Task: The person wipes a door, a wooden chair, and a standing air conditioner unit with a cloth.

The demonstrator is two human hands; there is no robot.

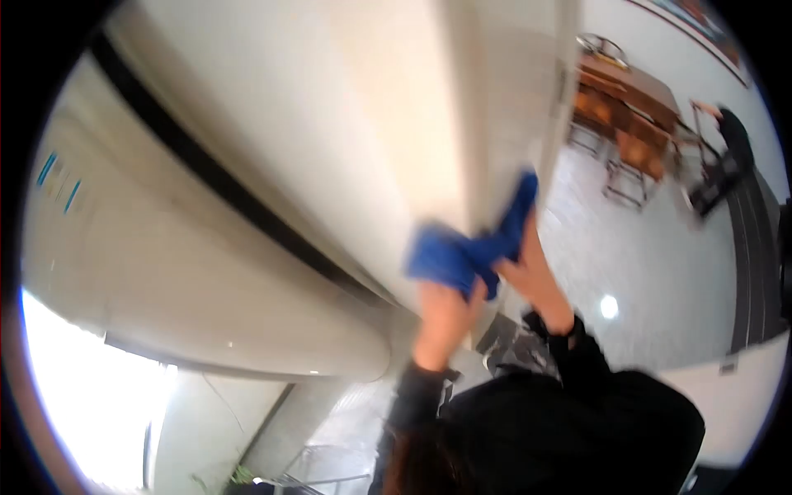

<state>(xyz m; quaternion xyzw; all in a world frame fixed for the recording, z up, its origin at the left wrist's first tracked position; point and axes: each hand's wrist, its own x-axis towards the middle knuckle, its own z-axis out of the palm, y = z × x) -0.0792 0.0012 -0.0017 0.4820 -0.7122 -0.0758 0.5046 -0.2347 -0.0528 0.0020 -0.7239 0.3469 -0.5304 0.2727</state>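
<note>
A blue cloth (450, 257) is bunched between my two hands, against the pale corner of a wall or door frame (450, 157). My left hand (445, 318) grips its left part, with most fingers hidden under the fabric. On the other side my right hand (535, 280) has hold of the cloth's right end, which sticks up along the corner. The thumb of that hand shows on the near side. Both hands and the cloth are blurred by motion.
To the left stands a large cream rounded cabinet (206, 272) with a black strip (198, 165). Beyond the corner, on the right, are a wooden table (635, 82), several chairs (635, 161) and a person in dark clothes (734, 144). A bright window (91, 396) is at lower left.
</note>
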